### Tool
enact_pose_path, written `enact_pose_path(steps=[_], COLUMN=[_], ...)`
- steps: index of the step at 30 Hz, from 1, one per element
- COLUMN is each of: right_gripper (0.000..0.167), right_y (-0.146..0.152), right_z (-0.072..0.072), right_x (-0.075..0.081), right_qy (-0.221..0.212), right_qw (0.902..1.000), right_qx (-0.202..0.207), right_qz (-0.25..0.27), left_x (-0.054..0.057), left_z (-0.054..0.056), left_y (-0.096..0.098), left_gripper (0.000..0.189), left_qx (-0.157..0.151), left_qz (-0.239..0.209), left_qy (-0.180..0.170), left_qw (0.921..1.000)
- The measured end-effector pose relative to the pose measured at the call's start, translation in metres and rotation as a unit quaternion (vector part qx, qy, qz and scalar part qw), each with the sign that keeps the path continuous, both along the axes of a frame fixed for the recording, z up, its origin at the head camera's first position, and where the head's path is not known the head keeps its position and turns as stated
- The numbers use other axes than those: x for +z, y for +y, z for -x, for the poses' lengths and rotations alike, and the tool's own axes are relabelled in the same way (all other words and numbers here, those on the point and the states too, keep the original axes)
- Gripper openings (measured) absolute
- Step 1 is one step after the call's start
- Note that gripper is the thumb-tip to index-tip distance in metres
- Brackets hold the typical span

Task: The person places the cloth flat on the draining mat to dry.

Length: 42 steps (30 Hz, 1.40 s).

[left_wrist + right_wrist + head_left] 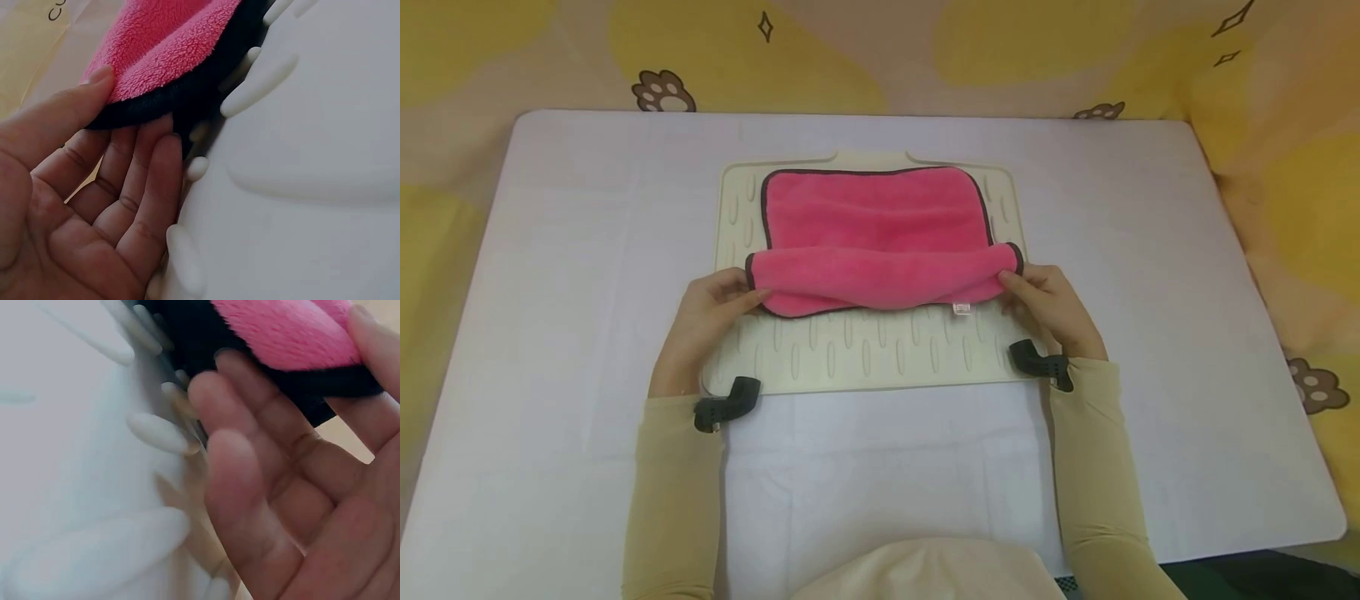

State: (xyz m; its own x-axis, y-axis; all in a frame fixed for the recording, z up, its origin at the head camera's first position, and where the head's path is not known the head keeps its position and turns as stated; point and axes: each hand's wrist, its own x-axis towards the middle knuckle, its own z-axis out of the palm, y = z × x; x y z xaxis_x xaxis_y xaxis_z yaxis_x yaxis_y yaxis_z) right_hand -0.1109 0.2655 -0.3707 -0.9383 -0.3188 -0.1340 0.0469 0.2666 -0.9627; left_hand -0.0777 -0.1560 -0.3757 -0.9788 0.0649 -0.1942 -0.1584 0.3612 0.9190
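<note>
A pink plush cloth (pixel 876 208) with dark edging lies on a cream ribbed board (pixel 880 358). Its near part is folded over in a band across the front, and a small white tag (pixel 962 308) sticks out at the near edge. My left hand (pixel 709 321) pinches the left end of the fold, thumb on the pink side and fingers underneath, as the left wrist view shows. At the opposite end, my right hand (pixel 1051 307) pinches the cloth's corner (pixel 294 337) between thumb and fingers. Its other fingers are loosely bent beside the board's raised ribs.
The board rests on a white table (pixel 1150 250) with rounded corners. Behind it hangs a yellow and beige patterned curtain (pixel 880 50). Black wrist mounts (pixel 727 404) sit at both cuffs, over the board's near corners.
</note>
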Motion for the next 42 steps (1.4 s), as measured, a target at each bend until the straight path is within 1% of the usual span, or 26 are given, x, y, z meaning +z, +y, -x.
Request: enact_pose_path(steps=[2, 4, 7, 9, 12, 15, 17, 19, 22, 26, 30, 36, 39, 42], right_gripper=[0.023, 0.017, 0.004, 0.012, 0.027, 0.032, 0.032, 0.032, 0.032, 0.030, 0.026, 0.023, 0.026, 0.029], right_y=[0.000, 0.001, 0.002, 0.002, -0.002, -0.006, -0.008, -0.009, -0.009, -0.006, -0.005, -0.005, -0.005, -0.006], right_z=[0.000, -0.001, -0.001, -0.001, -0.001, -0.005, -0.009, -0.015, -0.024, -0.033, -0.037, -0.039, -0.040, -0.040], right_x=[0.001, 0.001, 0.001, 0.001, 0.000, 0.000, 0.002, 0.003, 0.004, 0.004, 0.003, 0.003, 0.004, 0.005], right_qy=[-0.006, -0.017, -0.025, -0.026, -0.032, -0.041, -0.045, -0.051, -0.061, -0.074, -0.080, -0.104, -0.107, -0.114], right_qw=[0.9999, 0.9998, 0.9995, 0.9993, 0.9992, 0.9981, 0.9961, 0.9936, 0.9902, 0.9878, 0.9874, 0.9853, 0.9842, 0.9834], right_qx=[-0.013, -0.009, 0.005, 0.009, -0.001, -0.020, -0.028, -0.035, -0.045, -0.051, -0.039, -0.017, -0.005, 0.007], right_qz=[-0.003, -0.005, -0.019, -0.024, -0.025, -0.041, -0.070, -0.094, -0.117, -0.127, -0.130, -0.135, -0.141, -0.141], left_x=[0.000, 0.000, 0.000, 0.001, 0.001, 0.004, 0.005, 0.007, 0.011, 0.015, 0.016, 0.016, 0.017, 0.017], left_z=[0.000, 0.000, -0.001, -0.001, -0.002, -0.004, -0.006, -0.009, -0.014, -0.018, -0.022, -0.024, -0.025, -0.026], left_y=[0.000, 0.001, 0.001, 0.002, 0.002, 0.002, 0.001, 0.001, 0.000, -0.001, -0.002, -0.006, -0.008, -0.011], left_gripper=[0.026, 0.025, 0.025, 0.025, 0.028, 0.030, 0.031, 0.031, 0.029, 0.027, 0.026, 0.027, 0.026, 0.025], left_qx=[0.001, 0.002, 0.001, 0.001, 0.001, 0.001, -0.004, -0.013, -0.041, -0.078, -0.108, -0.144, -0.152, -0.152], left_qz=[-0.007, -0.015, -0.013, -0.009, 0.005, 0.021, 0.036, 0.050, 0.068, 0.072, 0.074, 0.076, 0.085, 0.091], left_qy=[0.001, 0.001, 0.002, 0.001, -0.005, -0.017, -0.027, -0.036, -0.049, -0.070, -0.084, -0.079, -0.067, -0.060], left_qw=[1.0000, 0.9999, 0.9999, 1.0000, 1.0000, 0.9996, 0.9990, 0.9980, 0.9956, 0.9918, 0.9878, 0.9834, 0.9823, 0.9824])
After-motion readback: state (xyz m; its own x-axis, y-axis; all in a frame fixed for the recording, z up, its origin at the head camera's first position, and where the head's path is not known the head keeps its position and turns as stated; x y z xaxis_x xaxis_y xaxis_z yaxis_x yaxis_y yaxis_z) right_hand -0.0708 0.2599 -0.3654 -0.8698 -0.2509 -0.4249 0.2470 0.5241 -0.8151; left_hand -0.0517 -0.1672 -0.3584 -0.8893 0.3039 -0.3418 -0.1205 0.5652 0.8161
